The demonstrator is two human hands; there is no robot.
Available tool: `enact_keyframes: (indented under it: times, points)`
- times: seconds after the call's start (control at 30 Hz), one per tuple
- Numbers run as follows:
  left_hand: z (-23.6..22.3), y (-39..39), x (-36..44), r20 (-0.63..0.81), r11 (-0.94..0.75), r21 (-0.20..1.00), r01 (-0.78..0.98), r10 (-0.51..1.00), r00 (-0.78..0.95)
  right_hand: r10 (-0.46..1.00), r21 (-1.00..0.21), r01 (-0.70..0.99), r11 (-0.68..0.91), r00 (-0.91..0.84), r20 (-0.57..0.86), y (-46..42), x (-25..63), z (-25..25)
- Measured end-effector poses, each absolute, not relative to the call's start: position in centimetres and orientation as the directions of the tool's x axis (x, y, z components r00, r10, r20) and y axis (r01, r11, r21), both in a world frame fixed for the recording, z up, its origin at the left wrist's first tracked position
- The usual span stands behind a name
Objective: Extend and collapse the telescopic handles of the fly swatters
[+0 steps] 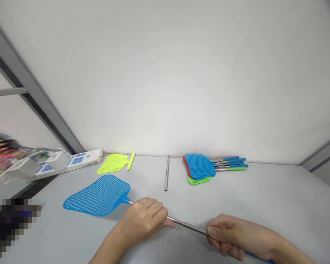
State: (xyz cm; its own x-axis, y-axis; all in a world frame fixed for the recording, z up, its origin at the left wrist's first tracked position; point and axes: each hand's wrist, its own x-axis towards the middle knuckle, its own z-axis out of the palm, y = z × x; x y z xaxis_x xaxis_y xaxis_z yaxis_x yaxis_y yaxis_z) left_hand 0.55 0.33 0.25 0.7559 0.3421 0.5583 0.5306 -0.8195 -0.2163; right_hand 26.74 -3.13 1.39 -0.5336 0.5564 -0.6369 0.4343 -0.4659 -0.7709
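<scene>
**Both hands on a blue fly swatter at the near edge of the counter**

Nearest the camera, the right hand (pixel 236 236) is closed around the handle end of a blue fly swatter (pixel 99 196); a strip of blue handle shows just past the wrist at the bottom edge. The left hand (pixel 144 220) is closed over the thin metal shaft (pixel 187 224), close to where it meets the swatter's head. The shaft runs bare between the two hands. The head is a flat blue mesh, wider at its far left end, and lies low over the pale grey counter (pixel 277 205), left of the left hand. Whether it touches the surface cannot be told.

At the lower left corner a patch of the picture is blurred out.

Farther back, in the middle of the counter, a loose metal rod (pixel 167 173) lies alone, pointing away from the camera and well apart from the hands. To its left lies a yellow-green swatter head (pixel 114 163) with a short stub and no shaft. To its right is a stack of swatters (pixel 199 167): blue on top, red and green edges showing beneath, their blue and green handles fanned to the right.

At the far left a white power strip (pixel 77 159) with blue sockets rests along the counter's back edge, with cables plugged in. Behind everything stands a plain white wall (pixel 165 73).
</scene>
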Motion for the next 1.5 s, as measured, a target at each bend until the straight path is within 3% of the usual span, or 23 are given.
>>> enact_keyframes:
  times: [0.1,0.33,0.47,0.7,1.07,1.5]
  points:
    - [-0.2,0.2,0.7,0.529,-0.823,-0.173,0.542,0.386,0.755,0.550,-0.770,0.432,-0.469,-0.539,-0.638,-2.9,26.9,0.9]
    - [-1.4,-0.5,2.0,0.327,-0.748,0.108,0.655,0.649,0.687,0.524,-0.751,0.435,-0.497,-0.539,-0.659,-2.4,27.1,-1.0]
    - [-1.3,-1.4,3.2,0.290,-0.693,0.194,0.695,0.717,0.634,0.533,-0.763,0.457,-0.458,-0.546,-0.647,-2.0,26.6,-0.6]
    - [-1.7,-1.6,3.6,0.345,-0.681,0.226,0.696,0.725,0.597,0.601,-0.825,0.467,-0.317,-0.574,-0.556,-0.5,24.1,0.6]
    - [-1.1,-1.1,2.9,0.286,-0.683,0.328,0.653,0.730,0.620,0.597,-0.835,0.448,-0.319,-0.589,-0.544,-0.1,23.9,0.4]
    - [-0.4,-0.3,2.0,0.472,-0.656,0.321,0.683,0.736,0.486,0.628,-0.861,0.422,-0.282,-0.597,-0.499,0.3,25.6,1.0]
